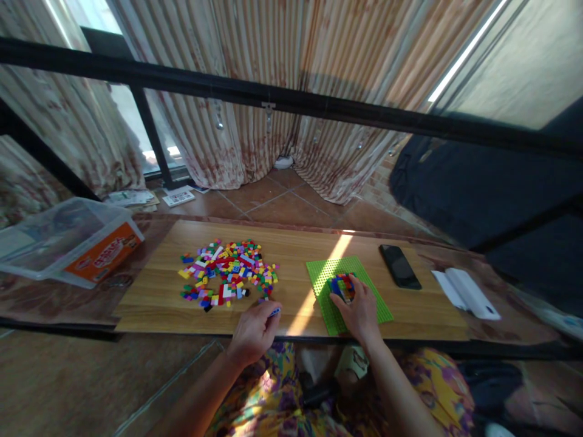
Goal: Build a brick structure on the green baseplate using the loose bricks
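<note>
My left hand (pixel 255 328) is closed in a pinch near the table's front edge, with a small blue toy brick (pixel 274 312) showing between thumb and finger. On the green baseplate (pixel 364 262) stands a low build of coloured bricks (pixel 342 285), mostly blue and red with some yellow. My right hand (pixel 361 308) grips this build, thumb at its left and fingers at its right, covering part of it. Left of the baseplate, a spread pile of loose bricks (pixel 234 267) in many colours lies close to my left hand.
A black phone (pixel 399 266) lies right of the baseplate, with a white object (pixel 467 292) beyond it. At the far left sits a clear plastic box (pixel 59 233) with an orange label. A dark metal bar (pixel 291 100) crosses behind the wooden board (pixel 291 243).
</note>
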A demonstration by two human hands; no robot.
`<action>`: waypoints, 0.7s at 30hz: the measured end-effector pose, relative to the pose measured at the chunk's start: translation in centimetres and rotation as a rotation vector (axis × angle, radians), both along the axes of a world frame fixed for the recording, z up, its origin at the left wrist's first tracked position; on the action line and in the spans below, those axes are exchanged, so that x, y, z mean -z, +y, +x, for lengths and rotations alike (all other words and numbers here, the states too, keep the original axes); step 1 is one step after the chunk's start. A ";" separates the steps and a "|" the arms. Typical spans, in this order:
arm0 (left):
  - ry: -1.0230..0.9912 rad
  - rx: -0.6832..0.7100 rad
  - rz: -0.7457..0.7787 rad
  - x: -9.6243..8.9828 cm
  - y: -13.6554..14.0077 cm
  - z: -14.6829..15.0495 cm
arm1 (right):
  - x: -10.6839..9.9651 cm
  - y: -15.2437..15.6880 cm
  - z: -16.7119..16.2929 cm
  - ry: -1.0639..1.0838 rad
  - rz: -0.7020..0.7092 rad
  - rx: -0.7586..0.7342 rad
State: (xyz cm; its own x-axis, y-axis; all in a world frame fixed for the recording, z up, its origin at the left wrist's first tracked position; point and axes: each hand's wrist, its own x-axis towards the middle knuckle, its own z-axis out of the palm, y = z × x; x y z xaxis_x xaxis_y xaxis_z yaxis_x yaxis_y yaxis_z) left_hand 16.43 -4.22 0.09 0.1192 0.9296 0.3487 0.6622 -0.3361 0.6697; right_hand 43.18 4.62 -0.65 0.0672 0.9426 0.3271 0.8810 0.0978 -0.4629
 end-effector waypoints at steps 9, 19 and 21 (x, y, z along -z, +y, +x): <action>0.018 -0.017 -0.006 0.1 -0.2 0.1 | -1.8 1.7 -2.6 -0.168 0.148 0.089; 0.043 -0.016 0.005 -0.6 -0.1 0.4 | -1.7 3.9 -13.4 0.039 0.015 -0.523; 0.044 -0.015 0.006 -0.7 -0.1 0.5 | -1.5 4.6 -14.4 0.024 -0.018 -0.529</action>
